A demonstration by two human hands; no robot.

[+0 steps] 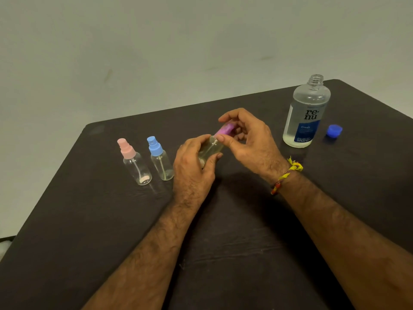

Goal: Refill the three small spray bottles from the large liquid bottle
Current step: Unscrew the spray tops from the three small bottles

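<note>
1. Left hand (194,163) grips the clear body of a small spray bottle (210,149), fingers curled round it, thumb on the near side. Bottle is tilted, its top leaning up and to the right, held at the middle of the dark table (223,253); cannot tell if its base touches the surface.
2. Right hand (248,142) pinches that bottle's purple spray cap (224,130) between thumb and curled fingers. Cap looks blurred; cannot tell if it is fully seated on the neck.
3. Yellow and red thread bracelet (286,174) sits on the right wrist.
4. Pink-capped spray bottle (135,163) stands upright on the table, left of the hands, cap on.
5. Blue-capped spray bottle (159,158) stands upright just beside the pink-capped one, between it and the left hand, cap on.
6. Large liquid bottle (306,113) stands upright at the far right of the table, well apart from the hands, neck uncapped, clear liquid in its lower part, label reading "renu fresh".
7. Blue bottle cap (334,131) lies on the table just to the right of the large bottle, not touching it.
8. Pale wall (156,41) rises behind the table.
</note>
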